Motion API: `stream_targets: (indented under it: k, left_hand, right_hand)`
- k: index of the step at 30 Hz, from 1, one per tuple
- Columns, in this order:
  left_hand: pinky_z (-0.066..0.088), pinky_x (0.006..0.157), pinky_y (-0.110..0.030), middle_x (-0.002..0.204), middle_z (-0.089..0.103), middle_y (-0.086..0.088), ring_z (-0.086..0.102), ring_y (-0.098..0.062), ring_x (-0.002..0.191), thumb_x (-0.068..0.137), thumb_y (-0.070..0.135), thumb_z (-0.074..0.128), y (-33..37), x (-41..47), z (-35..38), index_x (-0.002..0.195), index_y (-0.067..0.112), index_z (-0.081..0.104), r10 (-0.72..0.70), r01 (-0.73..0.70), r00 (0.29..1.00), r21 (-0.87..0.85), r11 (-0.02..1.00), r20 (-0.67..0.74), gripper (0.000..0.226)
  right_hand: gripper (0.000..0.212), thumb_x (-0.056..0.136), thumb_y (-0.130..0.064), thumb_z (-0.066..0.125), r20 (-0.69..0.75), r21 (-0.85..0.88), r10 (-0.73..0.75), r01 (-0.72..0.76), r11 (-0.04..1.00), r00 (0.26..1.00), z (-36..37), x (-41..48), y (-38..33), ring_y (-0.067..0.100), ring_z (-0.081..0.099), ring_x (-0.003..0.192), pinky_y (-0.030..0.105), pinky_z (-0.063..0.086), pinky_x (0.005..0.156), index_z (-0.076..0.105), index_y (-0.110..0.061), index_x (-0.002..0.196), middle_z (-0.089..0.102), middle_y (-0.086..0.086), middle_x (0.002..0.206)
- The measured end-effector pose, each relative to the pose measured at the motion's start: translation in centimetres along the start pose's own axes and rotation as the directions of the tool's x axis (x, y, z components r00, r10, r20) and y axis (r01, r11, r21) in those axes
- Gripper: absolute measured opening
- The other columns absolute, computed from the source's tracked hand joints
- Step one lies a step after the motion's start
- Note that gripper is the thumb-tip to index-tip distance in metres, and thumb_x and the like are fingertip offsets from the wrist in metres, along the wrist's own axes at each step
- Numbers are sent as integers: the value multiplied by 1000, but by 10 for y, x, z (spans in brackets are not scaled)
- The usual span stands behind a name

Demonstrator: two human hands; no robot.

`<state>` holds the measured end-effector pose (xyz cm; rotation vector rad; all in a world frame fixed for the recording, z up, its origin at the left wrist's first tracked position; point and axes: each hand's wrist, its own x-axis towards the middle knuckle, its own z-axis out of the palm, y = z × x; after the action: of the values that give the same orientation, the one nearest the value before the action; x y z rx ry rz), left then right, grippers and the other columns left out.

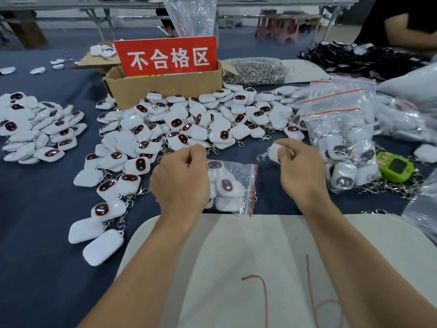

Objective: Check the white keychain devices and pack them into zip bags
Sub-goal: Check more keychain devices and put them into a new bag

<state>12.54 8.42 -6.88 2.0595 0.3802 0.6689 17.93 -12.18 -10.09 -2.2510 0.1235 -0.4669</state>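
Observation:
A clear zip bag (233, 185) with a red seal strip lies in front of me on the dark blue table (37, 209), holding several white keychain devices. My left hand (181, 178) has its fingers curled over the bag's left edge and grips it there; that edge is hidden under the hand. To the right, my right hand (300, 169) pinches one white keychain device (274, 152) just above the table, its metal clasp hanging to the left. A large pile of loose devices (189, 124) spreads behind both hands.
A cardboard box (165, 88) with a red sign stands at the back centre. A second device pile (40, 129) lies left, metal clasps (255, 72) behind, filled zip bags (343, 138) and a green device (396, 166) right. A white sheet (248, 268) covers the near edge. Another person's arm (411, 34) is far right.

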Motion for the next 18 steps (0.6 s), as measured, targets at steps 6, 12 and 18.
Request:
stream_targets:
  k: [6,12,18]
  left_hand:
    - [49,75,-27,68,66,18,62,-5,67,91,35,64,5,-18,6,92,36,77,233,-211,946,-118,970,225,13]
    - [50,95,-24,107,67,38,61,7,111,85,32,73,17,-34,11,118,39,76,450,-386,854,-262,885,261,34]
    - [51,77,-18,84,75,27,71,3,85,83,36,71,14,-29,12,96,46,76,238,-120,917,-346,931,320,17]
  right_hand:
    - [12,97,-13,60,62,630,213,-204,749,975,-23,-42,-26,17,51,43,24,38,42,65,-21,103,66,4,63]
    - [27,78,15,71,155,639,-22,-83,764,988,-28,-59,-48,13,67,70,30,59,72,74,-11,86,77,6,79]
    - [20,88,3,70,283,766,-7,-221,604,959,-30,-57,-45,16,37,58,26,26,53,82,-13,95,55,12,67]
